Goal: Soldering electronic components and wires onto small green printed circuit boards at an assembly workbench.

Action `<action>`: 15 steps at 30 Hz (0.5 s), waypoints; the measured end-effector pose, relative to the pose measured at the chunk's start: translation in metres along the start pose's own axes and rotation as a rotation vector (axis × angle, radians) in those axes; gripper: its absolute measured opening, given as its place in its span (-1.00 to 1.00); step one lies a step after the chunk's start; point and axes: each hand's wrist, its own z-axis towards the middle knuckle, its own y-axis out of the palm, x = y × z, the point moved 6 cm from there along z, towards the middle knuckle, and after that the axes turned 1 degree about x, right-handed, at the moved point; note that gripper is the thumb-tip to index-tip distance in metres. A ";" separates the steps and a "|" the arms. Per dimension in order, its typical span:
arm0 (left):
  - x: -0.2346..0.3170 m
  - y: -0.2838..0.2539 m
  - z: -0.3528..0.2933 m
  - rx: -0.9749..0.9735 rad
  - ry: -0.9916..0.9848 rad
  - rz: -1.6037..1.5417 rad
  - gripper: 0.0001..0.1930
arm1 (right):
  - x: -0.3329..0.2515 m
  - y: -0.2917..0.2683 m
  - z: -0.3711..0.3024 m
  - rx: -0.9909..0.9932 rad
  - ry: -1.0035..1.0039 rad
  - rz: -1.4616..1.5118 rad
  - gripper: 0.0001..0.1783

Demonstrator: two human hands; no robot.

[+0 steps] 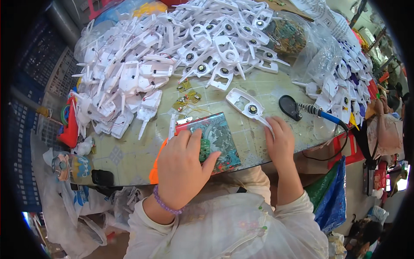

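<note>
My right hand [281, 140] pinches the narrow handle end of a white plastic shell [242, 103]. A small round black-and-metal part sits in that shell, beside a rectangular opening. My left hand [181, 162], with a purple bead bracelet at the wrist, curls over a green circuit board [205, 150]; its thumb is apart and the palm side is hidden. Beneath it lies a dark, patterned flat pad [224, 140] with a red edge. A slim white piece [172, 126] sticks up past my left fingertips, and an orange object [154, 173] shows beside that hand.
White shells [125, 77] are heaped across the back and left. Small wired boards [189, 98] lie mid-table. To the right are a soldering iron [321, 113] in a coiled holder and its black base [288, 105]. A black box [102, 177] sits at the front-left edge.
</note>
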 end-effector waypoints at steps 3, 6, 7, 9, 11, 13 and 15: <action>-0.005 -0.002 -0.003 0.008 -0.005 -0.045 -0.61 | 0.016 0.036 0.009 -0.441 0.222 -0.161 -0.66; -0.014 -0.012 -0.004 0.082 -0.030 -0.156 -0.68 | 0.009 0.037 0.023 -0.403 0.183 -0.167 -0.54; -0.019 -0.018 -0.005 0.140 -0.035 -0.237 -0.71 | 0.013 0.031 0.027 -0.317 0.161 -0.024 -0.54; -0.035 -0.030 -0.008 0.124 -0.109 -0.555 -0.66 | 0.018 0.018 0.038 -0.296 0.322 0.261 -0.53; -0.067 -0.026 -0.021 0.147 -0.212 -0.861 -0.64 | -0.003 0.005 0.054 -0.387 0.340 0.432 -0.52; -0.089 -0.021 -0.031 0.139 -0.336 -1.186 -0.63 | -0.031 0.003 0.066 -0.423 0.131 0.463 -0.51; -0.100 -0.019 -0.034 0.155 -0.352 -1.246 -0.63 | -0.059 0.006 0.072 -0.497 -0.097 0.423 -0.50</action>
